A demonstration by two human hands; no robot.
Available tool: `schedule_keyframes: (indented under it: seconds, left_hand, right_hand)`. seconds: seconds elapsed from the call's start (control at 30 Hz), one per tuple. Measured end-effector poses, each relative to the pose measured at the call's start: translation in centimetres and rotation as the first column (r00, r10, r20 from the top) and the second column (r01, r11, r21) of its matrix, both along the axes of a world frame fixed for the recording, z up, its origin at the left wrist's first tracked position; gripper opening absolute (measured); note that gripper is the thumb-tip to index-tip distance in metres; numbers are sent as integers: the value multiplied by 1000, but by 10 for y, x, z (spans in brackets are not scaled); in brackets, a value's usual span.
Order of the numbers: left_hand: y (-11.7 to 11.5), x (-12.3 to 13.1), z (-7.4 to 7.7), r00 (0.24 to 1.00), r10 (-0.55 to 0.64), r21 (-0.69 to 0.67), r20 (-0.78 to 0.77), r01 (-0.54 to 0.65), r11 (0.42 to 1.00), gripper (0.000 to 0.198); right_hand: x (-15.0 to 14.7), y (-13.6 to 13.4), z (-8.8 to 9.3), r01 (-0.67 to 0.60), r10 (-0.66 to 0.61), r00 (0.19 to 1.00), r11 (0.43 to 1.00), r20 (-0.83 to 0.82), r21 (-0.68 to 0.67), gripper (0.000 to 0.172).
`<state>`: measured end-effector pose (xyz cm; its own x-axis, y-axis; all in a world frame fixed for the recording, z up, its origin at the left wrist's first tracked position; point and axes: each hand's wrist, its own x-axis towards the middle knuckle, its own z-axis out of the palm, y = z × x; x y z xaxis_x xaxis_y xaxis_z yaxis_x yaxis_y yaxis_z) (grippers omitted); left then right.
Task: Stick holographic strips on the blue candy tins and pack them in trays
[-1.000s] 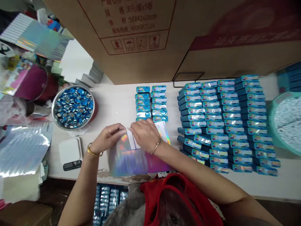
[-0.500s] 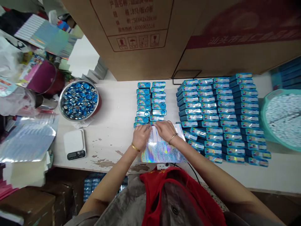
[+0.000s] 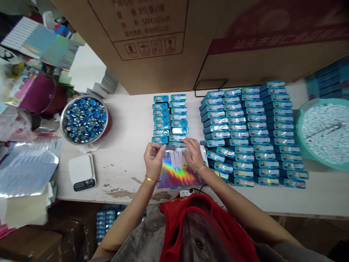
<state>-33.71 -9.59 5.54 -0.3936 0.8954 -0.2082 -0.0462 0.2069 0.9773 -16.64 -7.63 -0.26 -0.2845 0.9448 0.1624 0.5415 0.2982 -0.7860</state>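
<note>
My left hand (image 3: pixel 153 159) is raised at the near edge of the blue tins, its fingertips pinched together over the left corner of a holographic foil sheet (image 3: pixel 177 173). I cannot tell if they hold a thin piece. My right hand (image 3: pixel 193 154) grips white paper strips (image 3: pixel 178 155) lying on that sheet. The sheet lies flat on the white table (image 3: pixel 128 171), just in front of two columns of small blue tins (image 3: pixel 165 118). A large block of similar tins (image 3: pixel 245 133) fills the table to the right.
A steel bowl (image 3: pixel 84 120) of blue round lids stands at the left, beside a white digital scale (image 3: pixel 81 173). Foil sheets (image 3: pixel 29 167) are piled past the table's left edge. A teal basket (image 3: pixel 324 133) of white pieces sits right. Cardboard cartons (image 3: pixel 141 43) line the back.
My hands have drawn apart, the left lifting off the white strips towards the left. The foil sheet now shows more, and the view has shifted slightly.
</note>
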Motion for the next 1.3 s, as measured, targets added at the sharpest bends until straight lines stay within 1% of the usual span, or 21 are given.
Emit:
schedule_keyframes:
  seconds: [0.07,0.13,0.2,0.23,0.3,0.33,0.4,0.43,0.5,0.57,0.7,0.8,0.83,0.87,0.93,1.0,1.03,1.1,1.17,1.23,1.3]
  left_hand:
    - [18,10,-9,996,28,-35,88,-25,999,29]
    - [32,21,-21,993,36,-59,116,-30,998,31]
    - [43,32,-34,993,28,-82,117,-18,996,29]
    - [48,36,-41,994,16,-92,112,-6,996,28]
    - [58,43,-52,997,-20,-109,68,27,994,22]
    - [63,45,-56,999,-41,-114,17,43,993,19]
    - [72,48,-63,985,-76,-113,-155,59,992,14]
    - [77,49,-66,962,-88,-112,-260,60,992,13]
    - [85,51,-70,887,-105,-123,-449,55,991,12]
    - [90,52,-73,809,-135,-157,-572,54,986,10]
    - [93,54,-78,686,-228,-253,-691,66,965,6]
    - [93,56,-79,608,-292,-313,-738,74,947,4]
    - [93,56,-78,588,-301,-325,-751,67,943,6]
    - [93,56,-77,574,-300,-332,-762,50,942,14]
    - [93,55,-74,561,-281,-341,-779,-3,940,36]
    - [94,54,-72,560,-274,-356,-782,-41,934,50]
    - [94,54,-71,560,-279,-364,-780,-44,930,52]
    - [95,54,-71,559,-297,-379,-774,-32,925,51]
    - [96,56,-71,559,-313,-394,-768,-27,919,51]
    - [97,56,-72,566,-318,-399,-761,-21,917,52]
    - [96,49,-71,602,-308,-373,-737,18,928,49]
  right_hand:
    - [-2,3,10,88,-110,976,989,-189,-119,53]
    - [-4,10,15,138,-214,936,953,-279,-269,45]
    - [-5,19,14,180,-305,903,909,-304,-376,37]
    - [-4,25,11,199,-339,890,891,-306,-408,35]
    - [2,38,2,233,-373,883,875,-284,-424,35]
    - [5,45,-2,249,-375,891,874,-254,-418,34]
    - [13,58,-11,272,-352,924,880,-150,-389,33]
    - [17,64,-15,282,-332,940,885,-80,-371,31]
    - [22,74,-21,294,-288,955,892,69,-343,27]
    - [24,80,-24,297,-244,950,899,197,-322,24]
    - [22,84,-29,290,-175,920,905,350,-310,24]
    - [18,82,-37,313,-177,914,880,365,-357,23]
    - [17,81,-41,329,-196,917,863,347,-383,24]
    - [16,79,-44,349,-224,920,842,321,-412,25]
    - [14,76,-52,385,-292,920,797,262,-465,31]
    - [13,73,-58,398,-340,917,770,208,-499,35]
    - [12,73,-60,393,-345,919,767,189,-508,34]
    - [11,76,-63,370,-315,929,772,194,-517,30]
    - [12,82,-65,350,-249,934,786,258,-510,25]
    - [14,90,-64,336,-174,920,810,350,-481,21]
    - [19,95,-61,330,-131,896,836,424,-438,19]
